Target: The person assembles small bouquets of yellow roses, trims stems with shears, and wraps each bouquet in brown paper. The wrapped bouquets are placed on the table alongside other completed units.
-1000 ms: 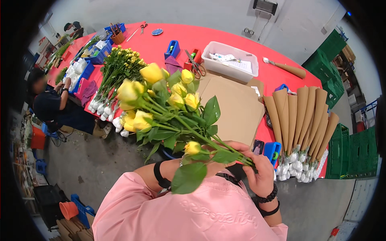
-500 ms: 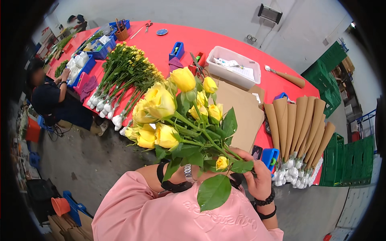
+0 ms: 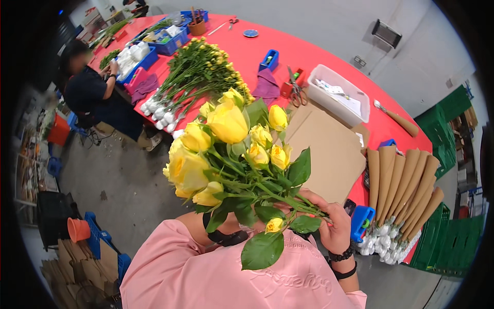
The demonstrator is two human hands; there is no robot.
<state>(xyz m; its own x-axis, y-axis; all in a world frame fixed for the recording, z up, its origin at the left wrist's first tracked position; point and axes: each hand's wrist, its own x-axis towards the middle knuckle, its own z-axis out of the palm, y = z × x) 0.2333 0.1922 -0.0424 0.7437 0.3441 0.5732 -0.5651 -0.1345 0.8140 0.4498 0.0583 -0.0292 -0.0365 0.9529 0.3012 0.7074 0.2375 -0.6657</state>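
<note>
A bunch of yellow roses [image 3: 226, 123] with broad green leaves is held in front of my chest, blooms pointing to the upper left. My right hand [image 3: 337, 224] is closed around the lower stems at the bunch's right end. A small yellow rosebud [image 3: 274, 225] and a large leaf hang below the others. From the left, my left forearm [image 3: 229, 224] reaches under the blooms. Leaves and stems hide most of that hand, so its fingers cannot be made out. Flat brown paper sheets [image 3: 321, 154] lie on the red table [image 3: 288, 49] just beyond the roses.
Brown paper cones [image 3: 404, 180] with white-wrapped ends lie at right, beside a blue tape dispenser [image 3: 363, 224]. Farther back are scissors [image 3: 297, 95], a white bin [image 3: 339, 98] and small yellow flower bundles [image 3: 203, 72]. A co-worker [image 3: 95, 92] sits at the left; green crates [image 3: 442, 139] stand right.
The view has swung left, so the table and its things appear farther right and lower. The rose bunch has turned slightly, and its stems gather more closely at my right hand.
</note>
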